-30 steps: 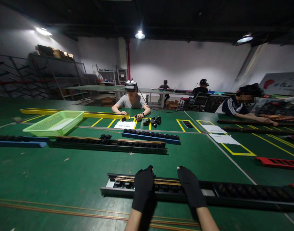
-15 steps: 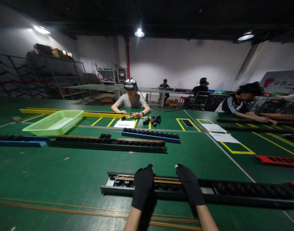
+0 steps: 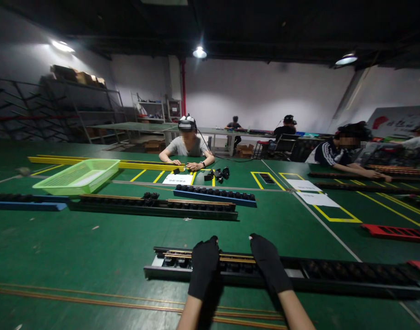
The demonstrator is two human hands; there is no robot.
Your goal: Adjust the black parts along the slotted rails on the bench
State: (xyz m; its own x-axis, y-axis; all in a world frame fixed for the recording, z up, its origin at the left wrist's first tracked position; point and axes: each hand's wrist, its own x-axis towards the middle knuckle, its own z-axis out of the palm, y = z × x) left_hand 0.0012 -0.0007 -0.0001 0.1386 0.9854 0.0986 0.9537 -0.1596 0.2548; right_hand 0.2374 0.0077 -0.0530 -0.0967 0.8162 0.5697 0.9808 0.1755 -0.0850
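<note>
My left hand (image 3: 203,263), in a black glove with bare fingertips, rests over a long black rail (image 3: 168,271) in front of me. Its fingers are curled together, and what they grip is hidden beneath the glove. Farther right along the same rail, my right hand (image 3: 269,261), gloved alike, is also closed, its grip out of sight. Thin copper-coloured rods (image 3: 236,259) lie lengthwise on the rail and run between both hands. Under them sits a row of small black parts (image 3: 170,260), which continues along the rail's right section.
Loose copper-coloured rods (image 3: 93,298) lie nearest me. Beyond are another black rail (image 3: 155,210), a blue rail (image 3: 215,195) and a green basket (image 3: 77,178). A co-worker (image 3: 187,144) sits opposite; another (image 3: 340,151) leans in at right. Red pieces (image 3: 395,231) lie at the right.
My right hand has shifted very slightly left along the rail. My left hand stays in place. The camera view has moved a little.
</note>
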